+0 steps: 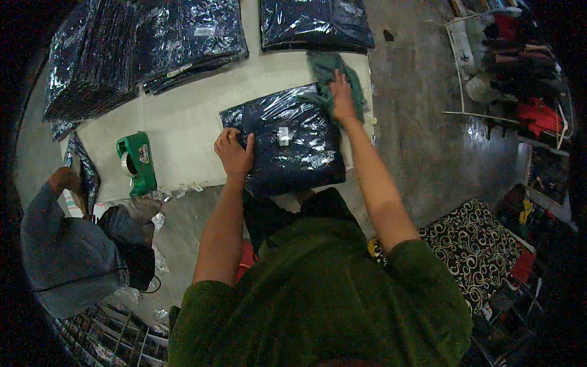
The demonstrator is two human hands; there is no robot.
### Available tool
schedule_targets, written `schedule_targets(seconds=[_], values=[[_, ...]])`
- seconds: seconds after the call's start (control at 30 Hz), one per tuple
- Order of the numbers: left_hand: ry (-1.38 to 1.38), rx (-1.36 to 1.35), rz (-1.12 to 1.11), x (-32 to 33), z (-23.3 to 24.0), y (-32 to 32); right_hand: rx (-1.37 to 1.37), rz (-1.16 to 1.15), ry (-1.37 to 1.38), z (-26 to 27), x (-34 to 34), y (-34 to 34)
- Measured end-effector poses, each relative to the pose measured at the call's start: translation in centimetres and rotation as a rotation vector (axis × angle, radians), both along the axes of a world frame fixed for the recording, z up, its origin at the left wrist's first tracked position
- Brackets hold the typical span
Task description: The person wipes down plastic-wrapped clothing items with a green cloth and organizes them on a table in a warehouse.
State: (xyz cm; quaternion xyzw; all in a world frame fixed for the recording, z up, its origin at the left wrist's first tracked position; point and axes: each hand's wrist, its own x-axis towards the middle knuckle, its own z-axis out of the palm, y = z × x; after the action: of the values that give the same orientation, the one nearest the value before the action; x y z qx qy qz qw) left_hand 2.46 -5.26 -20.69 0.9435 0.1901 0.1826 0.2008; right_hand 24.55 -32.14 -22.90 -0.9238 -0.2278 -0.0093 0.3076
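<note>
In front of me lies a folded dark garment in a shiny clear plastic bag [293, 137]. It bears a small white label [284, 136] and light print near its lower right corner. My left hand [234, 151] rests at the bag's left edge, thumb apart from the curled fingers. At the upper right corner, my right hand [343, 98] lies over a crumpled green cloth [323, 66], fingers spread and slightly blurred. The cloth overlaps the bag's corner. The bag's near edge reaches past the pale table's [183, 137] edge, towards my lap.
Stacks of bagged dark garments [188, 36] and another bagged pile [316, 23] stand at the far side. A green tape dispenser [142, 163] sits left. A co-worker [73, 257] in grey sits beside a bag at lower left. Patterned fabric [472, 252] lies right.
</note>
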Motion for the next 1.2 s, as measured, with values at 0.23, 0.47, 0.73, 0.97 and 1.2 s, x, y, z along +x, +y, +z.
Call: schedule_targets(seconds=[0.23,0.47,0.73,0.97,1.2], values=[[0.097,-0.045,0.042,-0.6,-0.4,0.8,0.563,-0.373,1.270,4.1,0.3,-1.4],[0.100,-0.059,0.053,-0.5,0.0,1.2,-0.379,-0.006,0.005,3.8,-5.2,7.7],[0.068,-0.062,0.087,-0.8,-0.9,0.9,0.723,-0.467,1.098,10.1,3.7,1.9],[0.043,-0.106,0.055,-0.4,-1.0,1.1,-0.338,0.116,0.100,2.7,-3.8,7.0],[0.040,-0.020,0.094,-1.0,-1.2,1.5,-0.527,0.323,0.459,13.0,-1.7,14.5]])
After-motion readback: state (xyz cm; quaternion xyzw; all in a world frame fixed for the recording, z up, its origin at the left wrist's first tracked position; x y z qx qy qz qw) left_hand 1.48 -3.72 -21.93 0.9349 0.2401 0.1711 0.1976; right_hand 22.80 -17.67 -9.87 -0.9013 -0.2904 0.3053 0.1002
